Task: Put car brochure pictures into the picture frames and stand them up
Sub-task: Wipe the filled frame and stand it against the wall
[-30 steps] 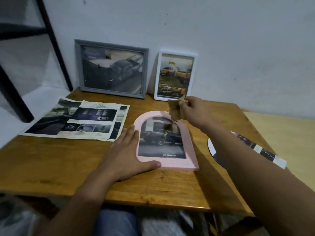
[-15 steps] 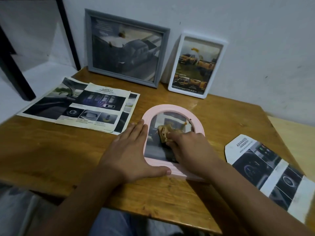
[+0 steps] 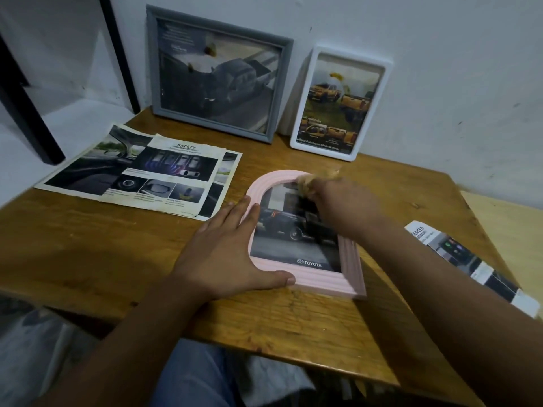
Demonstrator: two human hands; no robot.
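A pink arched picture frame [image 3: 323, 282] lies flat on the wooden table [image 3: 117, 259], holding a dark car picture with a Toyota logo. My left hand [image 3: 226, 254] lies flat beside the frame, fingers along its left edge and thumb along its bottom edge. My right hand [image 3: 343, 205] grips a crumpled tan cloth [image 3: 308, 182] on the glass near the arch's top; it is blurred. A grey frame [image 3: 219, 74] and a white frame [image 3: 340, 101], both with car pictures, stand against the wall.
Car brochure pages [image 3: 147, 171] lie spread at the table's left. A cut brochure strip [image 3: 470, 265] lies by the right edge. A black metal leg [image 3: 26, 113] stands at the far left. A lighter wooden surface [image 3: 511, 230] adjoins on the right.
My right hand brought the cloth down from above the frame onto the glass, then slid it up toward the arch's top. My left hand stayed on the frame's left edge.
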